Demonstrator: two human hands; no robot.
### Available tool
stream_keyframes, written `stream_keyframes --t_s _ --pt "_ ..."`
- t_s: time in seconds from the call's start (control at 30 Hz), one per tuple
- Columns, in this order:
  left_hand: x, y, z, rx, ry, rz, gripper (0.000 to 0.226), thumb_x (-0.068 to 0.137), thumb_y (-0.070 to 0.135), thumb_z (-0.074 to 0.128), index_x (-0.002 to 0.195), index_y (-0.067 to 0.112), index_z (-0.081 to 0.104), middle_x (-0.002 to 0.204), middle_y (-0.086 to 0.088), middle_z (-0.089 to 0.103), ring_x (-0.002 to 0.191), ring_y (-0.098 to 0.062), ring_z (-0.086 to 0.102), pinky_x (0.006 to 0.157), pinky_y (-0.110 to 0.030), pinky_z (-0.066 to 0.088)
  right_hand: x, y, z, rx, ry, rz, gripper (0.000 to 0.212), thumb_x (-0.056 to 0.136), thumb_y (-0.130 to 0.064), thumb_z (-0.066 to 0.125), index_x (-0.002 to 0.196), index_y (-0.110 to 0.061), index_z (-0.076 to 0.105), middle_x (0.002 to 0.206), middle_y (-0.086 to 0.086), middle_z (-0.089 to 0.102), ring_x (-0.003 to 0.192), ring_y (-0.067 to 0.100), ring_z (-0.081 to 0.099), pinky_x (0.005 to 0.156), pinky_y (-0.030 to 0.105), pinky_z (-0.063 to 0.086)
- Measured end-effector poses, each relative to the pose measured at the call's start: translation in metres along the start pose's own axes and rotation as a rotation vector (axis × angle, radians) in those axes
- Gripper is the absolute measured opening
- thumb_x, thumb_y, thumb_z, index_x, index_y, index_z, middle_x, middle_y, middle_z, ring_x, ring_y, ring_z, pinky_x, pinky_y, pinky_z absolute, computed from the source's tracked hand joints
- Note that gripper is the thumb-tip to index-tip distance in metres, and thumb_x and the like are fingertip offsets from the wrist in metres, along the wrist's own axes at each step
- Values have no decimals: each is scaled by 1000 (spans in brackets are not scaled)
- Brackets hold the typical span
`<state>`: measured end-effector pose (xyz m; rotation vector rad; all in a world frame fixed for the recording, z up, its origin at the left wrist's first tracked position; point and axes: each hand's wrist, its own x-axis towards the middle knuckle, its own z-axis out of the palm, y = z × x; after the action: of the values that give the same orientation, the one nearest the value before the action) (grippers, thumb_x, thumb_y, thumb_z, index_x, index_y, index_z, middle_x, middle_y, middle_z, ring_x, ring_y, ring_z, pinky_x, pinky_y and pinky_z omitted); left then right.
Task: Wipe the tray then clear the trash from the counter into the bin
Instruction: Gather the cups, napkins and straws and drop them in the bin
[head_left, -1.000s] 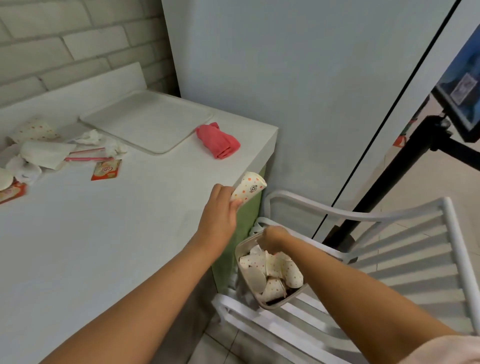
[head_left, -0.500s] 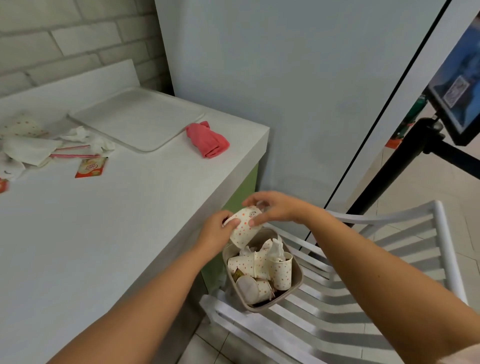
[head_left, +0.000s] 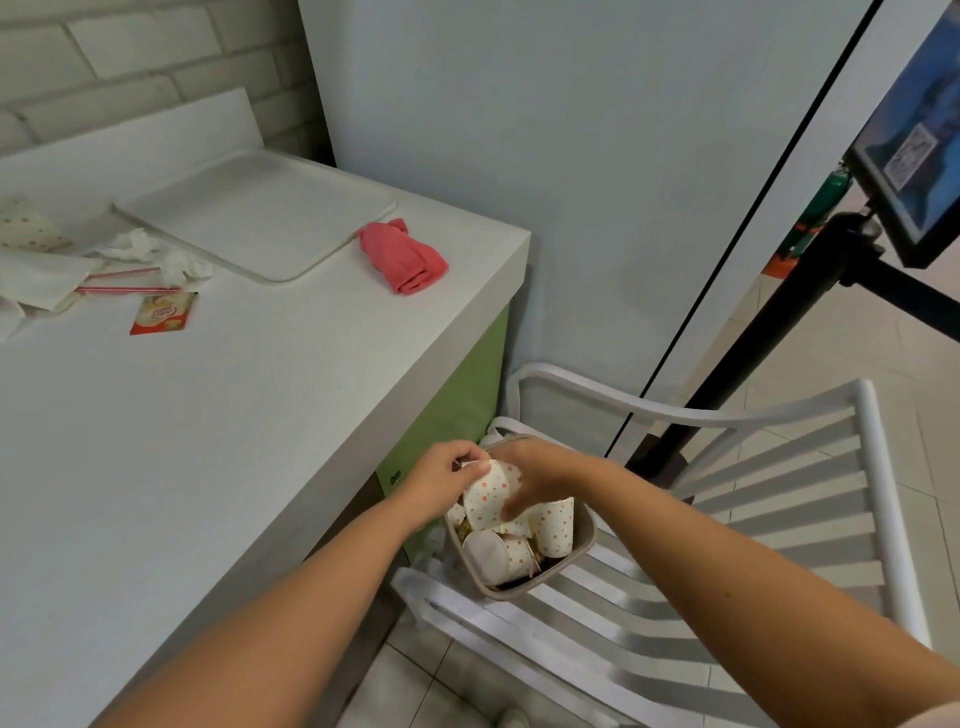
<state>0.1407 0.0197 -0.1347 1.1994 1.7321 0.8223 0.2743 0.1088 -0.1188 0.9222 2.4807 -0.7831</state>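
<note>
In the head view, I am holding a polka-dot paper cup (head_left: 488, 493) with both hands at about 6 o'clock, right over the mouth of the small taupe bin (head_left: 589, 527). The bin is sitting on the seat of a white slatted chair (head_left: 727, 519), just off the counter (head_left: 208, 441) edge. My left hand (head_left: 441, 480) is pinching the cup's rim at its 10 o'clock side, fingers curled. My right hand (head_left: 537, 473) is wrapping over the cup's side from 2 o'clock, fingers clamped on the paper. The cup is touching the other spotted cups already crowding the bin.

The cup is looking light, thin and easy to crush, so I am judging that a squeeze across its wall is the way to flatten it into the gap. The rim is the stiffest part for steering. The bin itself is looking light enough to tip on the slats if I press off-centre.

On the counter, more trash is lying at 9 to 10 o'clock: a red-and-yellow sachet (head_left: 161, 312), red-striped straws (head_left: 119, 280), crumpled tissues (head_left: 171, 257) and another spotted cup (head_left: 26, 228) at the frame edge. The white tray (head_left: 249, 213) is sitting at 10 o'clock, with the pink cloth (head_left: 405, 257) lying just beside its right corner.
</note>
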Motion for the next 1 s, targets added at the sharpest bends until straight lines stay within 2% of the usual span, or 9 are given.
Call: stream_keyframes --t_s 0.13,0.3,0.4,0.47,0.53,0.67,0.8,0.9,1.0 --pt "-1 -7 3 165 65 -37 26 91 19 58 116 12 59 104 0 49 95 -13 51 90 -25 42 2 3 23 -51 20 127 54 81 -26 70 129 -16 48 125 6 57 113 24 54 87 30 43" --pt "-4 -5 -6 249 106 -32 30 93 20 54 121 11 56 111 -3 48 96 -11 49 87 -22 40 15 9 56 77 -63 296 75 83 -25 68 145 -17 25 135 11 48 120 28 51 93 35 47" --pt "-5 -2 -11 274 120 1 30 94 19 53 123 11 55 116 -5 50 93 -10 47 86 -19 37 20 7 69 194 -179 354 75 88 -28 62 148 -24 18 144 11 37 121 34 50 93 40 51" --pt "-8 0 -13 279 122 17 31 94 19 53 124 12 54 118 -6 50 93 -9 46 85 -18 36 23 8 75 87 -223 354 75 90 -32 58 150 -23 14 146 13 36 126 34 46 101 41 46" --pt "-9 -1 -15 287 120 27 31 94 18 53 124 12 54 118 -6 50 93 -8 46 85 -17 36 25 7 79 -36 -188 327 68 93 -27 54 150 -18 17 146 14 37 130 31 41 107 39 39" --pt "-12 -1 -18 292 122 36 31 93 18 54 124 13 54 120 -5 49 94 -8 46 87 -18 37 29 2 78 -57 -165 327 59 93 -14 49 147 -16 25 149 12 31 131 30 41 106 38 39" --pt "-15 5 -23 304 150 72 30 93 18 54 123 13 55 120 -3 51 94 -8 47 85 -17 36 32 -15 53 -118 -175 304 60 94 -15 51 148 -12 26 152 13 28 135 29 38 109 38 37" --pt "-18 17 -32 282 218 134 25 94 17 52 117 12 59 113 -2 56 88 -8 51 81 -17 38 30 -37 20 -110 -238 295 51 97 -21 50 143 -6 35 137 16 49 118 30 56 98 37 48" --pt "-25 30 -47 220 288 194 19 95 19 50 109 14 62 96 2 62 74 -7 53 70 -19 43 26 -64 -13 -90 -317 292 44 96 -26 52 129 2 49 102 15 65 76 24 67 71 32 55"
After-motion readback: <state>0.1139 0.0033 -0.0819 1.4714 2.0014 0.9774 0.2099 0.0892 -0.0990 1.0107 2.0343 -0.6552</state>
